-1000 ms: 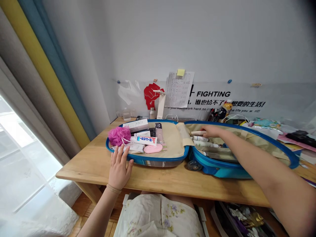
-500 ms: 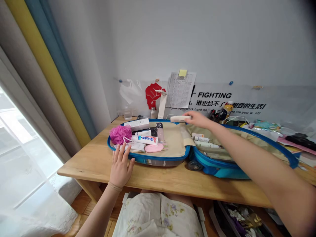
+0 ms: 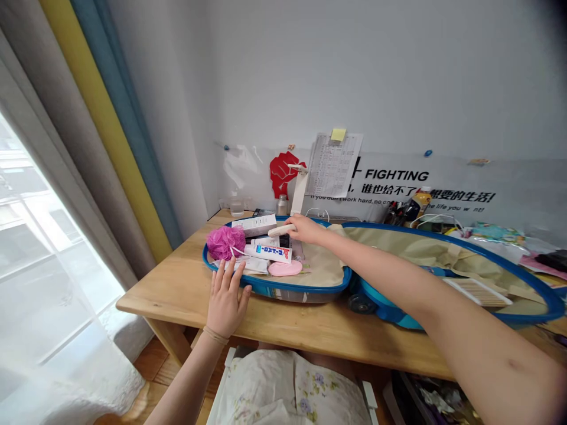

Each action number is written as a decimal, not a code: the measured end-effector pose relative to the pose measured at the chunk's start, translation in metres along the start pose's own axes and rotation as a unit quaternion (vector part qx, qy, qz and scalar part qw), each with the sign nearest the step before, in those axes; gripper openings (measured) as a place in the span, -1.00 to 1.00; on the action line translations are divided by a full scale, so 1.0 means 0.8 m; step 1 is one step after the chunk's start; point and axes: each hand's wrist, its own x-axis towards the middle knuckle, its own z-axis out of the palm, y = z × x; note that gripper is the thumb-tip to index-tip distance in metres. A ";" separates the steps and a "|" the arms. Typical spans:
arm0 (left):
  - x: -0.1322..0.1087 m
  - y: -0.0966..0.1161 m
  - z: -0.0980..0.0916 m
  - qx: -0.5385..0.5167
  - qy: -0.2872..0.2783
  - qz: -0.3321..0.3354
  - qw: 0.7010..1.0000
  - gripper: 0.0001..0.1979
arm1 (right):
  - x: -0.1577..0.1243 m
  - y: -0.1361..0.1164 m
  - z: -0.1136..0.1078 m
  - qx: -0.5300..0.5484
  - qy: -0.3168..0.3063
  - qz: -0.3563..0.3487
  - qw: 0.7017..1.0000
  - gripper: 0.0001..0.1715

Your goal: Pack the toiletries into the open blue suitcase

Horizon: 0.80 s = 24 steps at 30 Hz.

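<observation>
An open suitcase with blue rims (image 3: pixel 319 289) lies on the wooden table, its two halves side by side. My right hand (image 3: pixel 302 229) grips a slim cream-coloured object (image 3: pixel 282 230) by its right end, above the items in the left half. Those items include a pink mesh sponge (image 3: pixel 225 242), a white box (image 3: pixel 254 225), a white tube with blue and red print (image 3: pixel 268 252) and a pink oval item (image 3: pixel 286 268). Spread flat, my left hand (image 3: pixel 227 295) rests at the near left rim, holding nothing.
The right half holds a pale striped item (image 3: pixel 477 291). Behind the suitcase stand a white lamp (image 3: pixel 299 192), a small bottle (image 3: pixel 282 205), a clear cup (image 3: pixel 237 206) and a yellow-capped bottle (image 3: pixel 419 205). A curtain (image 3: pixel 128 136) hangs at the left.
My right hand has moved left with the cream-coloured object, from near the hinge to above the left half's items. The view has shifted slightly; my left hand stays at the rim.
</observation>
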 end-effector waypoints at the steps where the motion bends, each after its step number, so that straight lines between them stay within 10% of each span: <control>1: 0.000 0.000 0.000 0.000 0.000 -0.001 1.000 -0.46 | 0.003 -0.002 0.004 -0.001 0.000 -0.001 1.000 -0.66; 24: 0.000 0.001 -0.001 -0.001 -0.007 -0.009 1.000 -0.47 | 0.033 -0.029 0.047 0.001 -0.058 0.002 0.998 -0.67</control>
